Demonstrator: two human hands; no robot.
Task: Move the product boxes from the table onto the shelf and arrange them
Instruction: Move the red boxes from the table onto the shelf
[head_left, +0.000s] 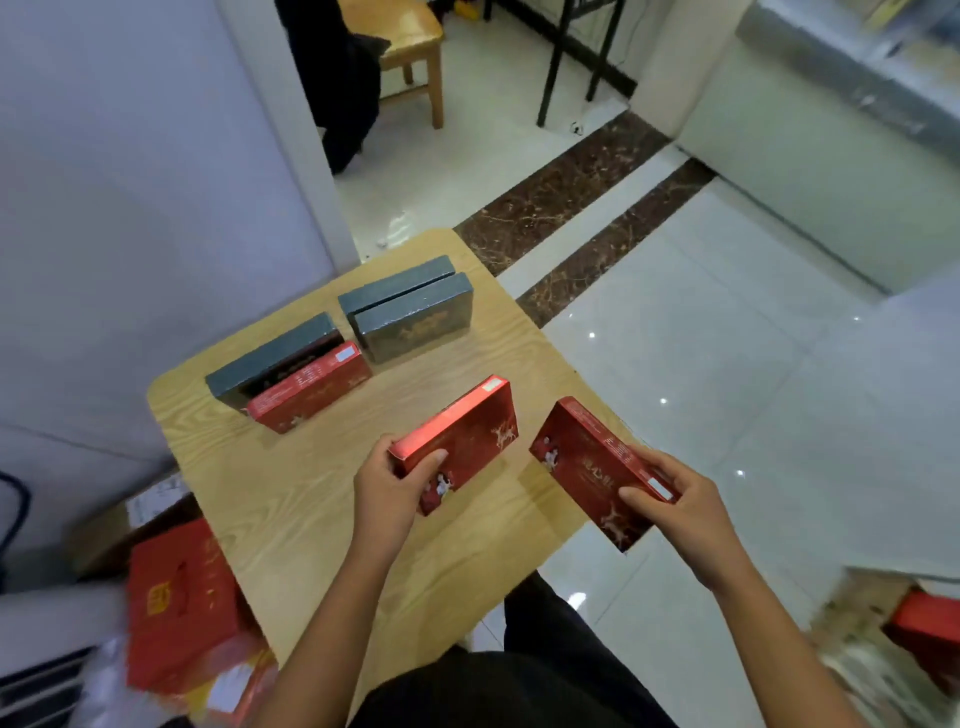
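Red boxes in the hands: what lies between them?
Only a strip of bare wooden table. In the head view, the left hand grips the left red box and the right hand the right red box, apart.

Gold Chinese characters on the right red box (597, 470) are too blurred to read surely. Print on the left red box (457, 436) and grey box (415, 325) is illegible.

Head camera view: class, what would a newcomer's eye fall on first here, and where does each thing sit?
The two hands stand out first: the left hand grips the first red box over the wooden table, and the right hand grips the second red box at the table's right edge. Behind them, on the table's far side, stand dark grey boxes and a third red box.
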